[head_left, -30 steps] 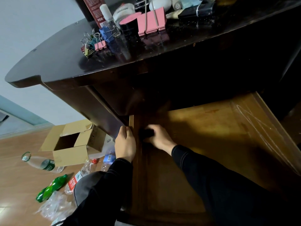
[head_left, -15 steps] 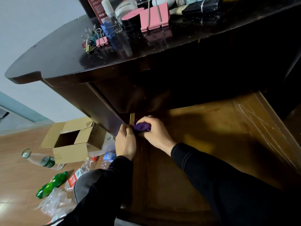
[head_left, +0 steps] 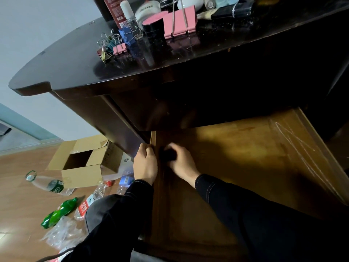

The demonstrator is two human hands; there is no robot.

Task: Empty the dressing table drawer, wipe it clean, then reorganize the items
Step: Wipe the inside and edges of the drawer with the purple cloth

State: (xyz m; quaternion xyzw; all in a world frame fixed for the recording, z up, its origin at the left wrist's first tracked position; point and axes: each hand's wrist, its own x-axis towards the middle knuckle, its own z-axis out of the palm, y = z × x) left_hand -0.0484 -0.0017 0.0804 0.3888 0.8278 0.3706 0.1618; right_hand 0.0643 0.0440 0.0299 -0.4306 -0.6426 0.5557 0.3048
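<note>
Cloth slid off corner — right hand clutching it, left hand gripping drawer rim

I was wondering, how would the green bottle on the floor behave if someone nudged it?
The green bottle lies on its side on the smooth wooden floor, so it would probably roll or slide easily. It looks like thin plastic, likely light and slightly squashy if gripped. Whether it holds liquid cannot be told.
</note>
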